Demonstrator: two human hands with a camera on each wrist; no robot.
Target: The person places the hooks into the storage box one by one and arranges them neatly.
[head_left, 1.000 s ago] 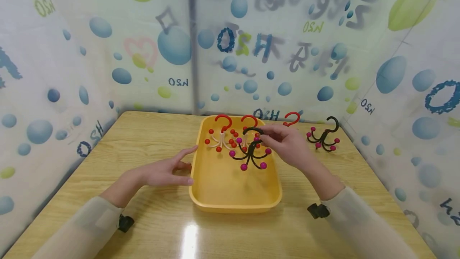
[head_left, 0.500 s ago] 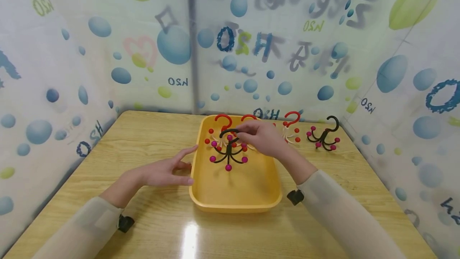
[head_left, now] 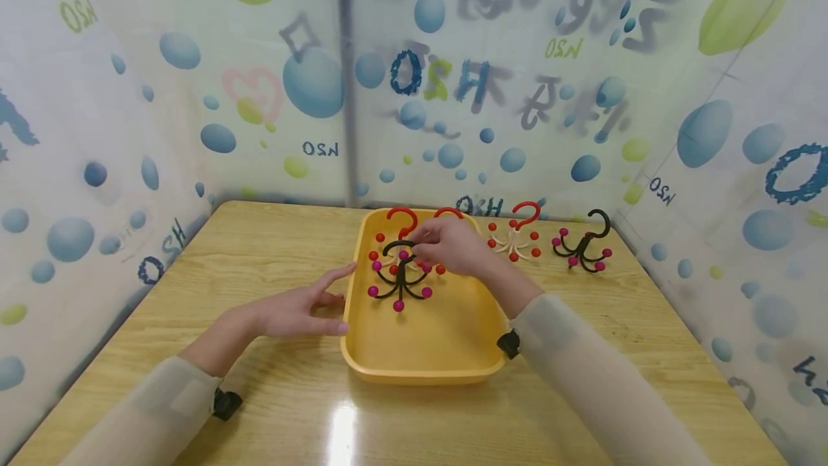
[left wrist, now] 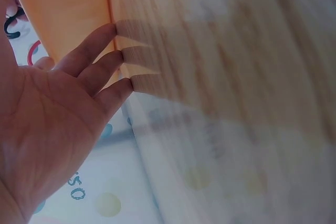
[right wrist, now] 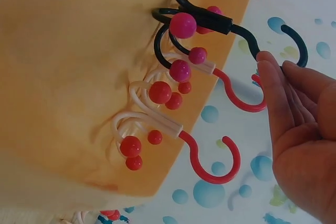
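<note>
My right hand (head_left: 453,244) pinches the curved hook of a black multi-arm hook hanger (head_left: 400,280) with magenta ball tips, at the left side of the yellow tray (head_left: 423,374). In the right wrist view the black hanger (right wrist: 207,20) stands with its arms down at the tray floor, thumb and fingers on its hook. Behind it in the tray stand two white hangers with red hooks and red balls, one white hanger (right wrist: 165,121) plain to see, the other partly hidden. My left hand (head_left: 300,310) touches the tray's left side with spread, straight fingers.
Right of the tray, on the wooden table (head_left: 278,394), stand another red-hooked white hanger (head_left: 514,241) and another black hanger (head_left: 583,247). A patterned curtain (head_left: 278,149) rises behind the table and along both sides.
My right hand has carried the black hanger leftward across the tray, then a little lower at its left side. The left hand has stayed at the tray's edge.
</note>
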